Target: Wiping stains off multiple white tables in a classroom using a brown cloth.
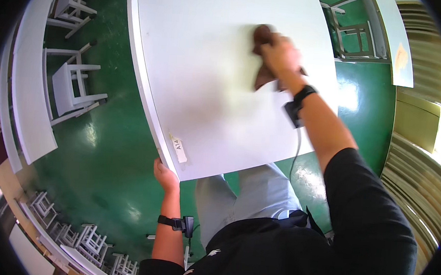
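Observation:
A large white table (194,78) stretches out before me. On its top, towards the far right part, my right hand (282,55) grips a dark brown cloth (265,77); hand and cloth are blurred, and part of the cloth bunches out beyond the fingers. My left hand (166,176) holds the table's edge at the near left corner, its fingers partly hidden by the rim. Near that corner a worn paper label (178,148) with writing is stuck to the tabletop. Each wrist wears a black strap with a small device.
White stools (72,85) stand by a long white table (28,85) on the left, over a green floor (106,175). More stools (90,239) are at the lower left. A stool (356,39) and another table (397,42) stand at the upper right, beside curtains (413,170).

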Demonstrator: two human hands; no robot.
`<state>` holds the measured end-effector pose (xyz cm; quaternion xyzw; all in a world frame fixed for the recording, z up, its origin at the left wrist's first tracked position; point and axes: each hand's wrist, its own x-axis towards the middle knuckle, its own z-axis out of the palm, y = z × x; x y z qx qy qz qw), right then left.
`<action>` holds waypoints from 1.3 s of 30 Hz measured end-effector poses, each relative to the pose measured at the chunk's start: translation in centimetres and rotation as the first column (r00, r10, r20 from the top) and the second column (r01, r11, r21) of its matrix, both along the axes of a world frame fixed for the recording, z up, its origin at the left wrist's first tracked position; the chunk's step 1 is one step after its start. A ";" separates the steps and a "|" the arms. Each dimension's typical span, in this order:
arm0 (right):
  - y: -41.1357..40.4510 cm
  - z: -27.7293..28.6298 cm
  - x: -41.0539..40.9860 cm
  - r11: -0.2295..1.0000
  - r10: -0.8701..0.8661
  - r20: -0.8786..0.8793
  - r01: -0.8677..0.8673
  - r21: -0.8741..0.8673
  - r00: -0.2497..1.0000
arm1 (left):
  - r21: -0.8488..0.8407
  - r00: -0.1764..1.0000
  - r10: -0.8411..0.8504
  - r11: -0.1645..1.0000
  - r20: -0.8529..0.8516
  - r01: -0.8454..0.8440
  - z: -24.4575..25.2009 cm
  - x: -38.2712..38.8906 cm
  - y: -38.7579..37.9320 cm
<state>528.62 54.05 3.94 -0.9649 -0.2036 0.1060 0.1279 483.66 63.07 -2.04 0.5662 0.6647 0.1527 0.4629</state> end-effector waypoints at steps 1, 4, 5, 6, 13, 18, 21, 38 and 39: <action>-2.6 -0.6 3.2 0.991 -0.123 0.053 0.125 -0.036 0.991 | 0.030 0.999 -0.018 0.999 -0.030 0.019 -0.3 -0.9 0.5; -8.0 -1.0 7.6 0.972 -0.199 0.163 0.216 -0.096 0.966 | 0.069 0.999 0.012 0.998 -0.047 -0.008 -0.8 -1.6 0.4; -8.6 -1.3 7.9 0.971 -0.186 0.170 0.208 -0.120 0.968 | 0.078 0.999 0.016 0.997 -0.042 -0.013 -0.9 -1.7 0.3; -7.4 -1.3 6.9 0.968 -0.214 0.200 0.235 -0.087 0.956 | 0.088 0.997 0.017 0.996 -0.081 -0.010 -0.9 -1.9 0.3; 10.7 -2.8 -10.2 0.895 0.444 -0.008 -0.444 0.041 0.896 | 0.170 0.963 0.004 0.985 -0.269 0.043 0.1 -1.0 0.2; 13.0 -2.3 -18.8 0.564 0.824 -0.043 -0.808 0.173 0.566 | -0.038 0.954 0.299 0.953 -0.012 -0.299 0.3 -1.3 -0.4; 10.2 -0.2 -10.7 0.682 0.726 -0.199 -0.725 0.094 0.658 | -0.081 0.941 0.338 0.939 0.019 -0.335 1.1 -2.4 -1.9; -56.1 -6.2 7.0 0.925 -0.267 -0.142 0.212 -0.315 0.953 | -0.597 0.834 0.550 0.656 -0.040 -0.461 -9.2 -14.1 -42.1; -56.2 -3.8 4.4 0.928 -0.339 -0.232 0.282 -0.245 0.912 | -0.596 0.859 0.512 0.681 -0.029 -0.426 -10.0 -14.2 -42.7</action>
